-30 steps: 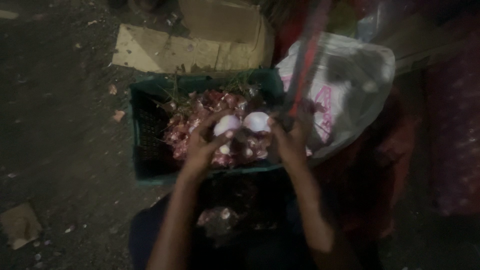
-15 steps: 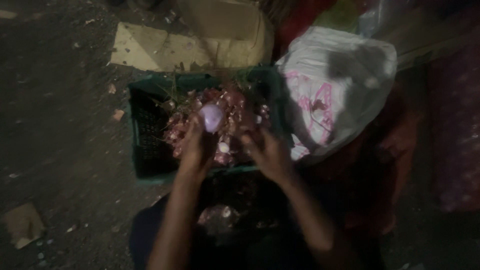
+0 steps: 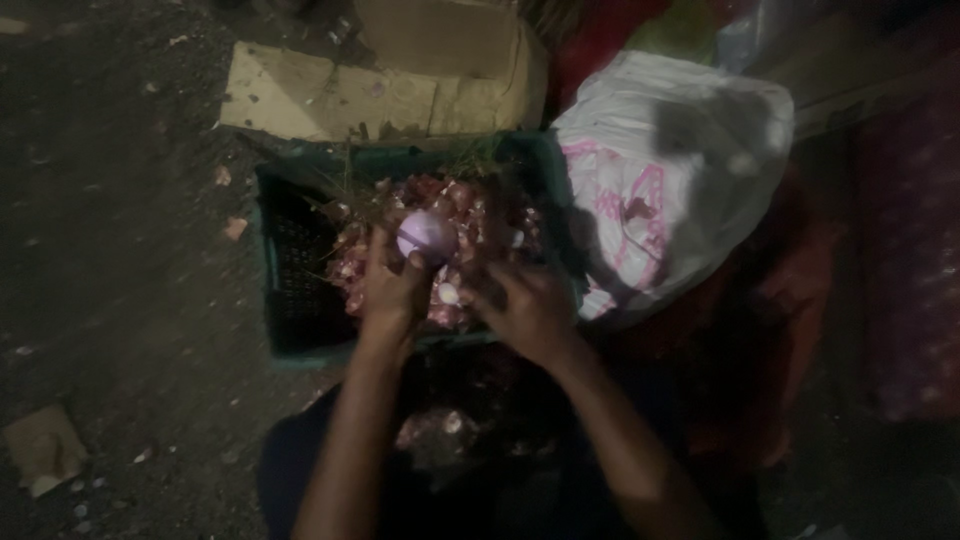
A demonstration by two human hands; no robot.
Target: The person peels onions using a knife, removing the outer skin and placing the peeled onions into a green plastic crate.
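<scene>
Dark and blurred overall, so small details hard to make out. Lower part of the view nearly black: only a dim lap with some pale scraps point(image 3: 440, 435) visible there, kind not clear. Both forearms cut off by the bottom edge. Left hand point(image 3: 395, 285) raised above the green crate point(image 3: 290, 345), fingers curled upward and grasping a peeled onion point(image 3: 428, 235), pale purple and round, at the fingertips; onion sitting over the middle of the crate, just above the heap of red onion skins and pieces point(image 3: 470, 215) inside it. Right hand point(image 3: 528, 310) lower, beside the left one, back of the hand turned up, fingers bent down into the heap near the front wall of the crate; impossible to tell whether clenched on something or only touching the pieces, since the fingertips are hidden under the hand. Left part of the crate dark, with only its grid wall showing. White plastic bag point(image 3: 680, 170) with pink print just beside the right side of the crate, touching it. Flat piece of cardboard point(image 3: 340, 100) on the ground behind the crate. Dark dirt ground point(image 3: 110, 260) on the left with small scraps. Both arms stretched forward from the bottom, left arm straighter, right arm angled inward.
</scene>
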